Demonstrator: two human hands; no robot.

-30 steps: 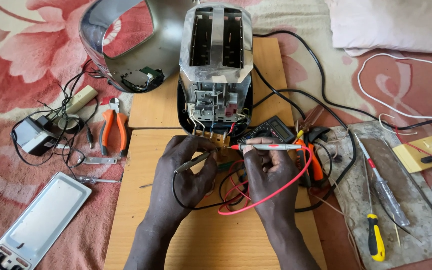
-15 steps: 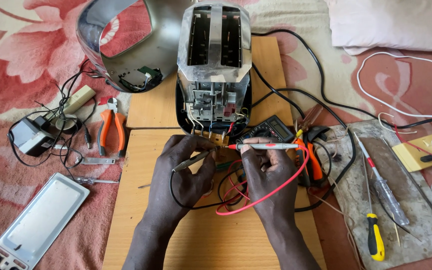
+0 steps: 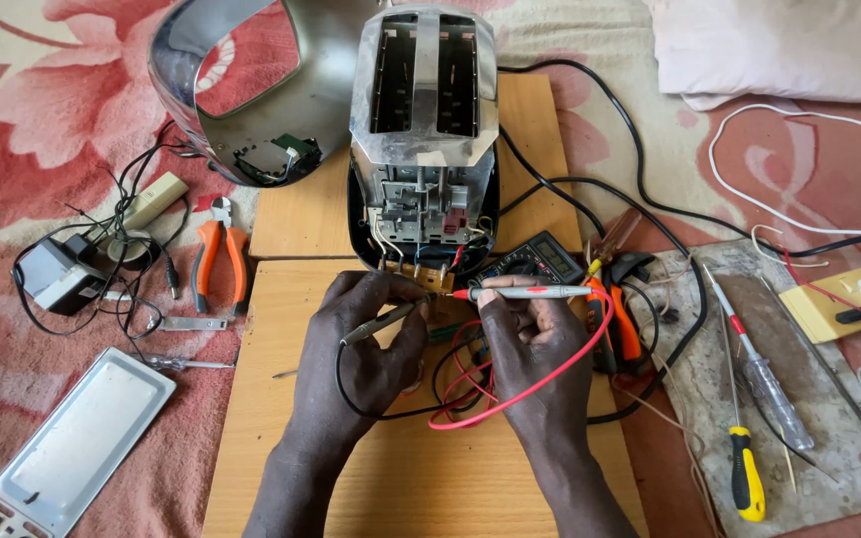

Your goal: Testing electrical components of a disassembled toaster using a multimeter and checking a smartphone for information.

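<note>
Hands at the stripped chrome two-slot toaster (image 3: 424, 120): left hand (image 3: 371, 339) pinches black probe (image 3: 383, 324), right hand (image 3: 530, 334) pinches red probe (image 3: 525, 293); black multimeter (image 3: 535, 261) just behind.

Toaster (image 3: 424, 110) guts are bare shiny metal, the shell (image 3: 241, 95) next to it is glossy chrome-looking, boards (image 3: 411, 468) underneath are smooth matt wood, probes (image 3: 530, 292) look plastic, and the flowery cloth (image 3: 42, 110) is soft and matt.
</note>
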